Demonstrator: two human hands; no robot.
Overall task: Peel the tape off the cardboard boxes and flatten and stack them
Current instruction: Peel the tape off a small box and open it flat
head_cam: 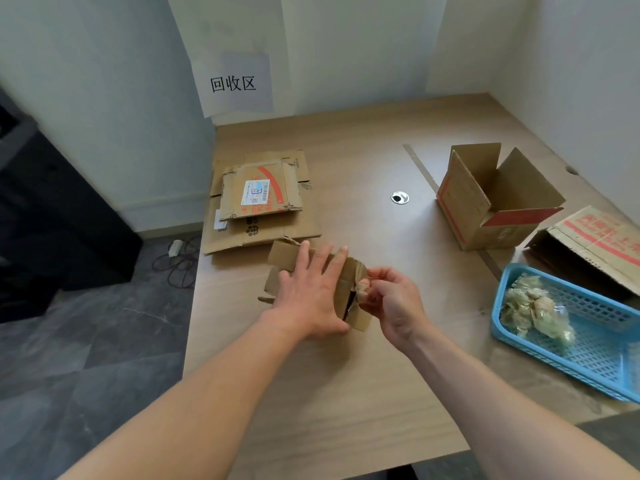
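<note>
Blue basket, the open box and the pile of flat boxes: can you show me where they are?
blue basket [602, 344], head view, on its bare mesh floor.
open box [464, 202], head view, on its outer side wall.
pile of flat boxes [256, 192], head view, on the top box's white label.

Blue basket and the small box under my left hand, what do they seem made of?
Blue basket: looks like moulded plastic, slightly glossy, with a regular grid of holes. Small box: brown cardboard, matte, probably corrugated, its edges torn and creased.
</note>
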